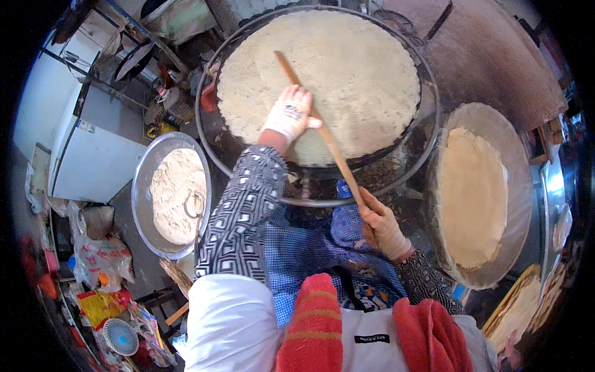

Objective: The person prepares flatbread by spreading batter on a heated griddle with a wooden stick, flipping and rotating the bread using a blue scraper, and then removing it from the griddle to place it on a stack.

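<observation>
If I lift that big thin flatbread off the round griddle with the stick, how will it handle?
The flatbread is very wide and thin, so it will probably sag or fold if raised at one edge. Its dry, pale, speckled surface suggests it may crack rather than stretch. The long wooden stick, held by the left hand and right hand, looks stiff enough to support it.

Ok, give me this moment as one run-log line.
left hand: gloved, on wooden stick over flatbread | right hand: bare, grips stick's lower end | griddle: round, dark | left: batter basin
</observation>
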Action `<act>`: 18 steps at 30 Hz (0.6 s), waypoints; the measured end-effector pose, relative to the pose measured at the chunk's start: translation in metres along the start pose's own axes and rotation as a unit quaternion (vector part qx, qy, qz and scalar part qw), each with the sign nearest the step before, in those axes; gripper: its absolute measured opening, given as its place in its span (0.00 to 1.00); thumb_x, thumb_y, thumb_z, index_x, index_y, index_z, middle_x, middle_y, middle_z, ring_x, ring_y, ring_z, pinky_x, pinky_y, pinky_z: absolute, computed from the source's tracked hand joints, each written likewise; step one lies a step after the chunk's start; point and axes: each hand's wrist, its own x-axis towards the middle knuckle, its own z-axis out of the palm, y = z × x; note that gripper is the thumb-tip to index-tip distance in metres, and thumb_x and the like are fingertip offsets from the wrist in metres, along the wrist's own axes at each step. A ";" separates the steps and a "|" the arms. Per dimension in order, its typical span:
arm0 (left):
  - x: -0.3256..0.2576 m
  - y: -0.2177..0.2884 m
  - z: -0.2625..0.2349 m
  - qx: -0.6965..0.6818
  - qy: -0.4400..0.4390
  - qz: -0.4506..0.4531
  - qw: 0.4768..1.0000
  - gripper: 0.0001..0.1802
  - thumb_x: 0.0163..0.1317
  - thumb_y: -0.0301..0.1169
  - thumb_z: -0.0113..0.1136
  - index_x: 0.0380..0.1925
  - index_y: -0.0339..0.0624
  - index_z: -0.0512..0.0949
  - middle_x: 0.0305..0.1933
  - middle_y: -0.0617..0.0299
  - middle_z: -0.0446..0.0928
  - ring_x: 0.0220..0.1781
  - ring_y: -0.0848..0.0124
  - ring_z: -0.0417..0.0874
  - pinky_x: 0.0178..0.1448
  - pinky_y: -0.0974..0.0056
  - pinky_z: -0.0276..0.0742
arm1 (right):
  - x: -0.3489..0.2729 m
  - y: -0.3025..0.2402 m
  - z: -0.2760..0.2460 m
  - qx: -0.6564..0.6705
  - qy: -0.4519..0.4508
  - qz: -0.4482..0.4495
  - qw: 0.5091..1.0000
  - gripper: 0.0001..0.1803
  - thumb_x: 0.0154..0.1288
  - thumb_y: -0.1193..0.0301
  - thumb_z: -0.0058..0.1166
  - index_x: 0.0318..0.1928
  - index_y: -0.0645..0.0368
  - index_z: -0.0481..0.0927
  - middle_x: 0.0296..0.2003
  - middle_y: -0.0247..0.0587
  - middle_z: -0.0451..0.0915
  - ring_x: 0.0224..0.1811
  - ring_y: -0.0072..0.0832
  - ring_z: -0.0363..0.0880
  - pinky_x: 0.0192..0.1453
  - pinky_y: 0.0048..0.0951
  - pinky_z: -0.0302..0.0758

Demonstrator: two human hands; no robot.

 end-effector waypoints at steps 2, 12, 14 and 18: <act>-0.031 -0.034 -0.001 -0.011 0.002 -0.043 0.999 0.45 0.46 0.53 0.66 0.59 0.33 0.68 0.66 0.42 0.66 0.71 0.48 0.61 0.76 0.51 0.54 | 0.019 0.007 0.018 -0.058 -0.009 0.017 0.998 0.28 0.68 0.72 0.55 0.68 0.60 0.67 0.32 0.29 0.76 0.21 0.12 0.67 0.21 0.18 0.63; -0.225 -0.054 -0.043 0.020 0.000 -0.126 0.992 0.49 0.58 0.55 0.58 0.68 0.29 0.54 0.69 0.33 0.57 0.72 0.39 0.56 0.76 0.43 0.49 | 0.003 0.053 0.046 -0.404 -0.132 -0.171 0.889 0.30 0.65 0.54 0.55 0.66 0.43 0.69 0.31 0.55 0.82 0.32 0.50 0.83 0.39 0.40 0.80; -0.225 -0.006 -0.046 -0.020 0.028 -0.103 0.994 0.59 0.52 0.66 0.55 0.69 0.27 0.52 0.71 0.32 0.54 0.74 0.38 0.52 0.76 0.42 0.45 | -0.041 0.056 0.010 -0.480 -0.092 -0.189 0.852 0.31 0.62 0.57 0.61 0.65 0.42 0.70 0.29 0.52 0.82 0.29 0.44 0.84 0.33 0.38 0.80; -0.151 0.108 -0.032 -0.059 0.044 -0.017 0.997 0.63 0.46 0.69 0.54 0.69 0.28 0.54 0.72 0.35 0.54 0.75 0.41 0.51 0.77 0.41 0.41 | -0.135 0.058 -0.063 -0.453 0.059 -0.105 0.884 0.32 0.63 0.72 0.61 0.66 0.60 0.67 0.45 0.46 0.85 0.43 0.28 0.85 0.47 0.26 0.79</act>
